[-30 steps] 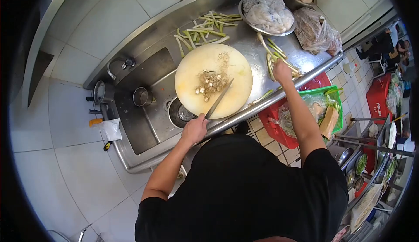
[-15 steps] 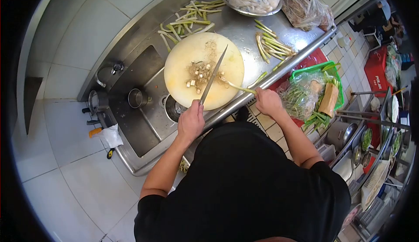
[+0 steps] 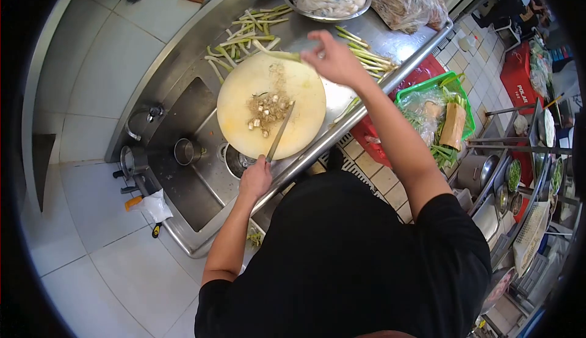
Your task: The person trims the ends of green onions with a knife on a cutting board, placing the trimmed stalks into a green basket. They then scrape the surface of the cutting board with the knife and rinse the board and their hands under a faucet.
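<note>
My left hand [image 3: 255,179] is closed around the handle of a long knife [image 3: 282,129], whose blade lies over the round cutting board [image 3: 308,88]. Above the board's far edge, my right hand [image 3: 334,62] has a spring onion [image 3: 274,52] at its fingertips, pointing left; the index finger is raised and the hand slightly blurred. Cut root ends [image 3: 268,109] with stringy roots are heaped mid-board. Trimmed spring onion stalks [image 3: 247,33] lie behind the board on the left. More spring onions [image 3: 369,57] rest beyond my right hand, partly hidden by it.
The board overlaps a steel sink [image 3: 183,124] holding a small metal cup [image 3: 187,151]. At the back stand a metal bowl [image 3: 329,16] with a plastic bag and another bagged bundle [image 3: 406,2]. A green crate [image 3: 469,118] of greens sits below the counter's right edge.
My right hand has swung from the counter's front edge to above the board's far side, carrying the spring onion off the board. The knife tip has dropped nearer the board.
</note>
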Action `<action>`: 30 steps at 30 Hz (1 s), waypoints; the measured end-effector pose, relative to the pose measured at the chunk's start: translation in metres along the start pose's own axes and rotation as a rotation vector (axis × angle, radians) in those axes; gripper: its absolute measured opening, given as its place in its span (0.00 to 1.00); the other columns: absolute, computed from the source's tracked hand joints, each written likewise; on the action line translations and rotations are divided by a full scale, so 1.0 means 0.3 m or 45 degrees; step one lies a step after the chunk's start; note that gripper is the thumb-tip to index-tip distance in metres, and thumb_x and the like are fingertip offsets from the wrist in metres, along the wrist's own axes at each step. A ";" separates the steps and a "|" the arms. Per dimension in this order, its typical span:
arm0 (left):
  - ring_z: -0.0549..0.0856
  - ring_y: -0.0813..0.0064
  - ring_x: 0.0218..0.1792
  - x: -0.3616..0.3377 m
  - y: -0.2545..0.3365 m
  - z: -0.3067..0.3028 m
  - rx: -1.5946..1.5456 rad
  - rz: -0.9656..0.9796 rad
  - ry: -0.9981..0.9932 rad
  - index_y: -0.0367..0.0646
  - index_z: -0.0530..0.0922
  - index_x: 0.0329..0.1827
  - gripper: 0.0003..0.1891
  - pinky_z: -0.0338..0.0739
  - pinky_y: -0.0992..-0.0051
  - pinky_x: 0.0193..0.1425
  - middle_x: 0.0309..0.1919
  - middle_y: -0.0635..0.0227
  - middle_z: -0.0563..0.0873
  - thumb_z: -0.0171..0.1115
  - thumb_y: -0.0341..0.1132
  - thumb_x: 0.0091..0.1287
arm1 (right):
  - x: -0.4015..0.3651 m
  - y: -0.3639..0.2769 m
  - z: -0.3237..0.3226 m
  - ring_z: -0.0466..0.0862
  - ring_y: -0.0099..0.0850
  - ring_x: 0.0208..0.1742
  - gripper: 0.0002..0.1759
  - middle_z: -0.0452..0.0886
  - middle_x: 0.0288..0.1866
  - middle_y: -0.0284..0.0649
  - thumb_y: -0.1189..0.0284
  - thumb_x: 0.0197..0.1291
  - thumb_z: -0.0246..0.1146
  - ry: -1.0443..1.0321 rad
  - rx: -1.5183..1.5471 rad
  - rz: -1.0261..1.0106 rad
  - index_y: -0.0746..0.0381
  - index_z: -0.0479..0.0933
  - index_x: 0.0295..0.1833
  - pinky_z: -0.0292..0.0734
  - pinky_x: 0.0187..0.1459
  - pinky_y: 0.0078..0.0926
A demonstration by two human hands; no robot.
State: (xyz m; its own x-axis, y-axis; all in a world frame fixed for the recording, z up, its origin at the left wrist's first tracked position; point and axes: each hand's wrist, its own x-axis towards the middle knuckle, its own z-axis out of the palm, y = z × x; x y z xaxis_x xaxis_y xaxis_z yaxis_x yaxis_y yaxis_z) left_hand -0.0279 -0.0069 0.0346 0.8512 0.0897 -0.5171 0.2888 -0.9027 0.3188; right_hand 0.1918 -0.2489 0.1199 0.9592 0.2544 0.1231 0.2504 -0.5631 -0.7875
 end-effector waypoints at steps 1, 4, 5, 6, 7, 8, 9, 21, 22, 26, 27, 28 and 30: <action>0.83 0.38 0.40 0.004 -0.012 0.012 -0.001 0.020 0.010 0.39 0.72 0.48 0.13 0.76 0.45 0.47 0.34 0.38 0.83 0.47 0.41 0.72 | 0.071 0.050 0.003 0.83 0.53 0.47 0.26 0.84 0.44 0.53 0.54 0.61 0.60 0.068 0.006 0.060 0.63 0.75 0.56 0.77 0.49 0.44; 0.83 0.38 0.40 -0.001 -0.033 0.048 -0.013 0.026 0.043 0.39 0.72 0.48 0.13 0.76 0.45 0.47 0.34 0.38 0.84 0.48 0.41 0.72 | 0.211 0.367 0.088 0.83 0.51 0.50 0.26 0.83 0.48 0.57 0.59 0.60 0.61 0.155 -0.145 0.231 0.67 0.75 0.56 0.77 0.53 0.41; 0.83 0.38 0.39 -0.007 -0.023 0.051 -0.013 0.005 0.050 0.39 0.72 0.47 0.13 0.76 0.45 0.46 0.33 0.39 0.84 0.49 0.40 0.72 | 0.187 0.453 0.111 0.82 0.50 0.53 0.27 0.82 0.50 0.58 0.59 0.59 0.61 0.015 -0.368 0.358 0.70 0.74 0.56 0.77 0.54 0.41; 0.83 0.38 0.39 -0.016 0.002 0.041 -0.024 0.000 0.062 0.39 0.72 0.47 0.13 0.76 0.45 0.46 0.33 0.39 0.84 0.49 0.40 0.72 | 0.148 0.528 0.135 0.81 0.49 0.55 0.28 0.81 0.53 0.59 0.60 0.59 0.62 -0.125 -0.592 0.485 0.72 0.73 0.57 0.76 0.55 0.42; 0.83 0.38 0.39 -0.036 0.031 0.026 -0.028 -0.028 0.071 0.39 0.72 0.48 0.13 0.76 0.45 0.46 0.33 0.39 0.84 0.49 0.40 0.72 | 0.091 0.612 0.183 0.80 0.49 0.57 0.28 0.79 0.54 0.58 0.62 0.58 0.62 -0.161 -0.727 0.515 0.72 0.72 0.57 0.75 0.57 0.43; 0.83 0.38 0.39 -0.048 0.050 0.023 -0.033 -0.058 0.080 0.39 0.71 0.48 0.13 0.76 0.45 0.46 0.32 0.40 0.84 0.48 0.40 0.72 | 0.035 0.669 0.222 0.78 0.50 0.59 0.27 0.78 0.56 0.57 0.63 0.57 0.62 -0.196 -0.862 0.543 0.73 0.72 0.57 0.73 0.58 0.45; 0.83 0.37 0.35 -0.056 0.053 0.042 -0.078 -0.036 0.153 0.42 0.70 0.48 0.12 0.75 0.43 0.42 0.29 0.39 0.83 0.49 0.41 0.73 | -0.012 0.686 0.240 0.77 0.51 0.59 0.26 0.76 0.56 0.56 0.66 0.56 0.61 -0.117 -0.873 0.536 0.72 0.70 0.57 0.72 0.60 0.46; 0.83 0.39 0.43 0.045 0.008 0.030 -0.100 -0.097 0.017 0.41 0.71 0.49 0.14 0.75 0.45 0.49 0.36 0.39 0.84 0.46 0.42 0.73 | -0.200 0.541 0.188 0.78 0.57 0.50 0.24 0.72 0.53 0.63 0.79 0.54 0.59 0.113 -0.369 0.338 0.69 0.71 0.58 0.74 0.55 0.43; 0.83 0.39 0.43 0.048 0.004 0.014 -0.100 -0.096 0.020 0.41 0.71 0.49 0.14 0.75 0.45 0.49 0.36 0.39 0.84 0.46 0.42 0.73 | -0.220 0.473 0.160 0.78 0.57 0.50 0.24 0.72 0.53 0.63 0.79 0.54 0.59 0.114 -0.369 0.335 0.69 0.71 0.58 0.74 0.55 0.43; 0.82 0.38 0.40 0.033 0.025 -0.026 -0.091 -0.013 0.067 0.39 0.69 0.47 0.12 0.74 0.45 0.46 0.34 0.39 0.83 0.47 0.41 0.73 | -0.346 0.341 0.187 0.77 0.55 0.48 0.17 0.77 0.46 0.55 0.79 0.57 0.60 -0.023 -0.118 -0.117 0.66 0.74 0.54 0.74 0.52 0.46; 0.82 0.38 0.39 0.023 0.044 -0.038 -0.098 0.010 0.106 0.39 0.69 0.46 0.12 0.74 0.45 0.45 0.33 0.40 0.83 0.47 0.40 0.73 | -0.369 0.348 0.206 0.77 0.54 0.47 0.15 0.76 0.46 0.53 0.79 0.57 0.61 -0.064 -0.119 -0.164 0.65 0.75 0.51 0.75 0.50 0.45; 0.82 0.38 0.39 0.018 0.061 -0.054 -0.095 0.013 0.097 0.39 0.69 0.46 0.12 0.74 0.45 0.45 0.33 0.40 0.83 0.47 0.40 0.73 | -0.385 0.346 0.221 0.77 0.54 0.47 0.15 0.76 0.46 0.53 0.79 0.57 0.61 -0.062 -0.119 -0.154 0.65 0.75 0.51 0.75 0.50 0.45; 0.82 0.38 0.38 0.000 0.096 -0.084 -0.081 0.045 0.164 0.39 0.68 0.45 0.12 0.74 0.45 0.44 0.31 0.41 0.83 0.48 0.40 0.73 | -0.414 0.344 0.241 0.79 0.53 0.46 0.14 0.75 0.46 0.52 0.78 0.57 0.61 -0.128 -0.209 -0.002 0.64 0.75 0.50 0.76 0.48 0.44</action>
State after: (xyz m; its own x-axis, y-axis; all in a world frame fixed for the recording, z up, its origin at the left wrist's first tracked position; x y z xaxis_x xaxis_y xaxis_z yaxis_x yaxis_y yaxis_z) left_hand -0.0085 -0.0224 0.0640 0.9093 0.1153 -0.3999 0.2814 -0.8782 0.3867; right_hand 0.0892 -0.2816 -0.0204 0.9430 0.3280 0.0568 0.2778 -0.6815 -0.6770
